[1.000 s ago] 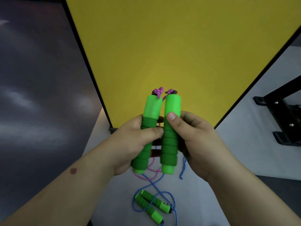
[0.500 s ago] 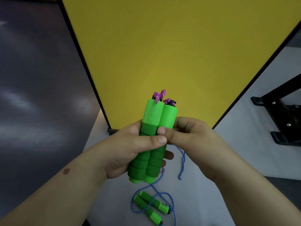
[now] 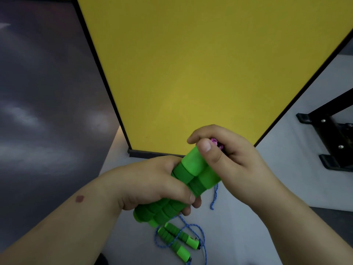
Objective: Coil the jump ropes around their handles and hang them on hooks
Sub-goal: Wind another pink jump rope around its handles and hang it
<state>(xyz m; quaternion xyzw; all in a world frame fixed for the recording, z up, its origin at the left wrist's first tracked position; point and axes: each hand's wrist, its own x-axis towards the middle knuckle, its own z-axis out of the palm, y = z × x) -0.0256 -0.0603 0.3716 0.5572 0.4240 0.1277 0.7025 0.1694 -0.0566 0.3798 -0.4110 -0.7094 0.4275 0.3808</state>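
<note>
We hold the two green foam handles [image 3: 193, 180] side by side, touching, tilted with their top ends up and to the right. Our left hand [image 3: 152, 186] is closed around the lower half of the pair, fingers wrapped under and thumb pressed across the near face. Our right hand [image 3: 229, 159] is curled over the top ends, thumb flat on the upper handle; the fingers close around the pink rope [image 3: 216, 143] where it leaves the handle tips. Only a short knot of that rope shows; the rest is hidden by the hand.

Below the hands, on the grey floor [image 3: 248, 217], lies a second jump rope: two smaller green handles [image 3: 177, 240] side by side, near the bottom edge of the view, with a blue cord [image 3: 200, 232] looped around them. One strand of the cord shows just right of the held handles, under the right hand.

Beyond the hands stands a yellow panel [image 3: 200, 73] with a black frame, filling the far centre. A black metal stand [image 3: 332, 134] sits at the far right. A dark floor area [image 3: 42, 92] lies to the left.
</note>
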